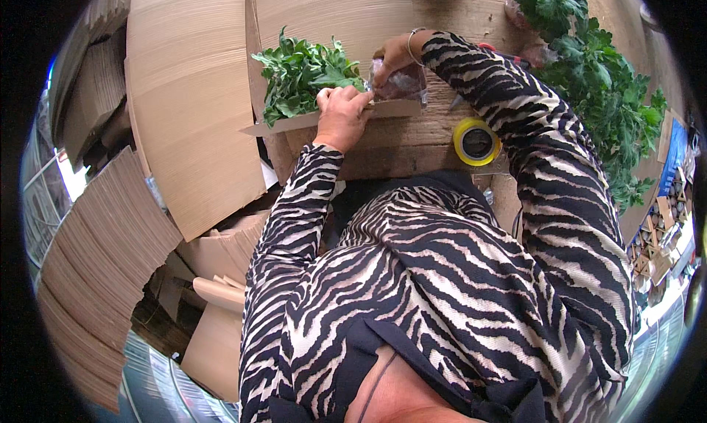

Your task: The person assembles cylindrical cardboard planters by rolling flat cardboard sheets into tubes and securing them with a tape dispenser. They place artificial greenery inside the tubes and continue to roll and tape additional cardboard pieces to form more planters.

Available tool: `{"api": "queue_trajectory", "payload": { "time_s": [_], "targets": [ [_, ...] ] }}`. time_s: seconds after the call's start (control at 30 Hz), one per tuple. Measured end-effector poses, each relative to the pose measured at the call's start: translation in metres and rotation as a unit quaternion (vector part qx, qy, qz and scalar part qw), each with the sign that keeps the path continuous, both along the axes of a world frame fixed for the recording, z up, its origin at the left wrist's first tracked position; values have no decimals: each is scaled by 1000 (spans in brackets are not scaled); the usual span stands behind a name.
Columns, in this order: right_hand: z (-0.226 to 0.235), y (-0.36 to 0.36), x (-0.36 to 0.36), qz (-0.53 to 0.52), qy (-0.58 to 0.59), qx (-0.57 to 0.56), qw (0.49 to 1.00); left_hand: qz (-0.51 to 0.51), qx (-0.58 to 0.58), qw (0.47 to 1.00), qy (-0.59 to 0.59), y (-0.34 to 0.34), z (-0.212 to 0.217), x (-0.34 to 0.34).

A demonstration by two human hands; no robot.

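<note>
A leafy green plant [305,80] lies on its side on a cardboard sheet [335,11], its foliage to the left. Clear plastic wraps its dark root ball [401,84] at the right end. My left hand [343,116] is closed with bent fingers at the base of the stems, where leaves meet plastic. Over the top of the wrapped root ball curls my right hand [392,61], gripping it from the far side; some of its fingertips are hidden. Along the near side of the plant runs a raised cardboard edge [394,110].
A roll of yellow tape [477,142] lies by my right forearm on the wooden table [434,128]. Several more leafy plants [600,77] with wrapped roots stand at the right. A red-handled tool [504,55] is partly behind my sleeve. Stacked cardboard [188,106] fills the left.
</note>
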State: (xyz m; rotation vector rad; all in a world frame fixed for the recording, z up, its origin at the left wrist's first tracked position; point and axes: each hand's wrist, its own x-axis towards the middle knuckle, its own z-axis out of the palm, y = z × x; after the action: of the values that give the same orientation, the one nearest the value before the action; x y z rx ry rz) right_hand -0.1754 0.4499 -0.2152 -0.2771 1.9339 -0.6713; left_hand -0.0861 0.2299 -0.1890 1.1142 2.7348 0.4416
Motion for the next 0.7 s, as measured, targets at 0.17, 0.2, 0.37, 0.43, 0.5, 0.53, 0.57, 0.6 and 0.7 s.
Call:
{"api": "queue_trajectory", "payload": {
  "time_s": [0.17, 0.2, 0.37, 0.43, 0.5, 0.53, 0.57, 0.6, 0.7],
  "targets": [
    [-9, 4, 0, -12, -16, -29, 999, -12, -4, 1000, 23, 1, 2, 2],
    [-4, 3, 3, -8, -28, -30, 999, -6, -3, 1000, 15, 1, 5, 3],
    [-25, -3, 22, 7, -101, -59, 993, -2, -13, 999, -34, -2, 8, 16],
    [-44, -9, 25, 11, -118, -71, 990, 7, -44, 997, -60, -4, 4, 22],
    [-52, -12, 25, 11, -136, -72, 988, 7, -5, 998, -55, -3, 6, 17],
    [-52, -12, 24, 11, -148, -68, 987, 7, 15, 998, -52, -2, 8, 14],
    [-61, -13, 22, 9, -206, -74, 976, -4, -3, 999, -35, 0, 10, 12],
    [-57, -14, 22, 2, -203, -59, 977, -10, -10, 999, -52, -1, 10, 9],
    [-39, -14, 24, 3, -115, -38, 993, -31, -33, 994, -103, -4, 7, -1]
  ]
}}
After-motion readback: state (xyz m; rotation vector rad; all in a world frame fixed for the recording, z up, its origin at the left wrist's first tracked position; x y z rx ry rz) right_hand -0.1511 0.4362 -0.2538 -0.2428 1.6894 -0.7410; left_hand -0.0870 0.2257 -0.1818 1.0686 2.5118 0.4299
